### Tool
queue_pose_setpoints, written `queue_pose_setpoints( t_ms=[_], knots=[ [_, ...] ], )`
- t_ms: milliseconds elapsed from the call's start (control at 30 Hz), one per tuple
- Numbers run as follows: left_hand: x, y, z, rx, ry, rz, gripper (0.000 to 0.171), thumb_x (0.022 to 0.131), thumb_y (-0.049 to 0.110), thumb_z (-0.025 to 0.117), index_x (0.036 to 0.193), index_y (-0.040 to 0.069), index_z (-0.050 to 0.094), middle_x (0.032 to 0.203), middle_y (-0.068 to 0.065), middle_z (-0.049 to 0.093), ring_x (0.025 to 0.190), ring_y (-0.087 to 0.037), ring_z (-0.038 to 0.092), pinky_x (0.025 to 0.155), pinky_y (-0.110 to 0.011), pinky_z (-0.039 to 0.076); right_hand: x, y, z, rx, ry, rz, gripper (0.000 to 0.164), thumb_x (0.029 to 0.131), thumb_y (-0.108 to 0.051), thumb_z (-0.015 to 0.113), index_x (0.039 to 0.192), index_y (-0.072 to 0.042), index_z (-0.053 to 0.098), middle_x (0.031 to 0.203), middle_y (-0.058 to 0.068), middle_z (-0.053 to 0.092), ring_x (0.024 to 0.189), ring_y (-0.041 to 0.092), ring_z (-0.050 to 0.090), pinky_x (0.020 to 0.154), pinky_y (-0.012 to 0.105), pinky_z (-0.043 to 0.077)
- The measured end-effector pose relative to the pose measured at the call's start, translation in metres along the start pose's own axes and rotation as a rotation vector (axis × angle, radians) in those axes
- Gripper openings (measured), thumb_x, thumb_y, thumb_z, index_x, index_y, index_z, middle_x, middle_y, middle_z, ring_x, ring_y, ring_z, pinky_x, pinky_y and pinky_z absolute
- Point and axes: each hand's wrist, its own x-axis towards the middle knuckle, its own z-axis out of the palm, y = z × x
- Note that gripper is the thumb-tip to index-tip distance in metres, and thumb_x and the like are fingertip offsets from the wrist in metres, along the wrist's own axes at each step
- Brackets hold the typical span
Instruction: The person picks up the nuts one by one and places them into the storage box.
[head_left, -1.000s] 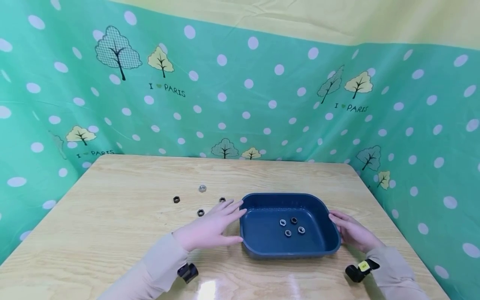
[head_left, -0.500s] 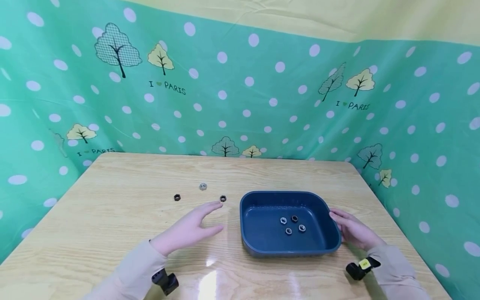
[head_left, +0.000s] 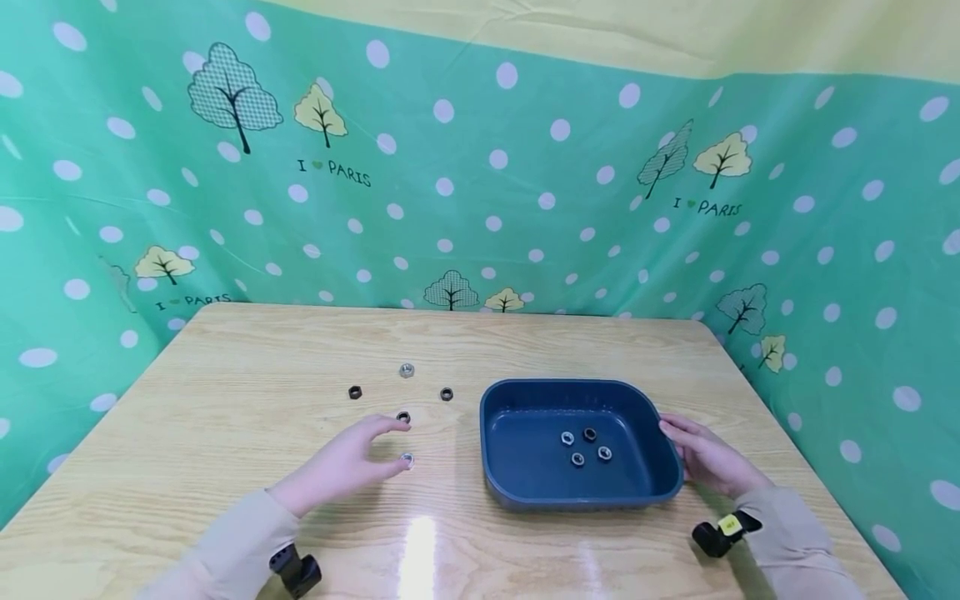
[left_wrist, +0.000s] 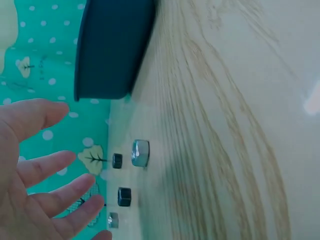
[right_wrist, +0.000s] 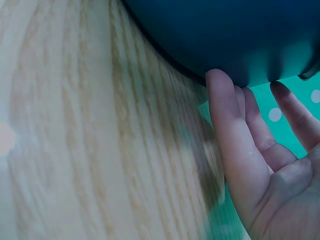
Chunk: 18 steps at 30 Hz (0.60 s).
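Head view, from the left: a green dotted curtain (head_left: 112, 208) hangs behind a wooden table (head_left: 150, 467); a black wrist camera (head_left: 296, 571) sits at the left sleeve (head_left: 232, 533); beyond it the left hand (head_left: 333, 467) is held above the tabletop, thumb and fingers parted and gripping nothing; past its fingers lies the left black nut (head_left: 355, 392); the middle black nut (head_left: 403, 415) shows at the fingertips, the far silver nut (head_left: 407, 371) lies behind it, and the near silver nut (head_left: 407, 458) shows at the thumb tip; the left wrist view shows a gap between that hand and the near silver nut; a little farther right is the right black nut (head_left: 447, 394); then comes the blue container (head_left: 517, 458), upright on the table, with four nuts apart on its floor: a dark nut (head_left: 590, 434) and three silver nuts (head_left: 567, 438); at its right end the right hand (head_left: 712, 462) touches the outer wall, fingers extended with the tips against it, as the right wrist view shows; a second wrist camera (head_left: 712, 543) sits at the right sleeve (head_left: 787, 533).
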Motion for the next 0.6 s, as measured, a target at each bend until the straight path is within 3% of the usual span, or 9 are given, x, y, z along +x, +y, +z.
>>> queue_pose_setpoints(
  t_ms=[333,500,600],
  knots=[
    [-0.004,-0.015,0.000,0.075,-0.090,0.051,0.048,0.078,0.025,0.074,0.117,-0.001,0.060,0.119,-0.018,0.061,0.114,-0.039,0.055,0.100,-0.055,0.040,0.001,0.002,0.001,-0.043,0.019,0.012,0.039,0.103,-0.033,0.037,0.135,-0.011,0.034,0.096,-0.011,0.069,0.087,0.006,0.066,0.077,0.033,0.054],
    [-0.002,-0.016,0.001,0.177,-0.108,0.078,0.046,0.077,0.024,0.075,0.115,0.001,0.062,0.117,-0.015,0.061,0.111,-0.037,0.056,0.097,-0.053,0.042,0.000,0.002,0.000,-0.025,-0.002,0.008,0.017,0.103,-0.033,0.037,0.117,-0.027,0.045,0.095,-0.011,0.070,0.086,0.006,0.066,0.078,0.032,0.054],
    [0.000,-0.015,0.002,0.222,-0.108,0.085,0.043,0.075,0.023,0.076,0.112,0.003,0.064,0.116,-0.013,0.061,0.109,-0.035,0.056,0.096,-0.051,0.044,0.000,0.001,0.000,-0.010,-0.017,-0.002,0.013,0.103,-0.032,0.037,0.109,-0.032,0.048,0.097,-0.011,0.070,0.087,0.006,0.067,0.078,0.031,0.054]
  ],
)
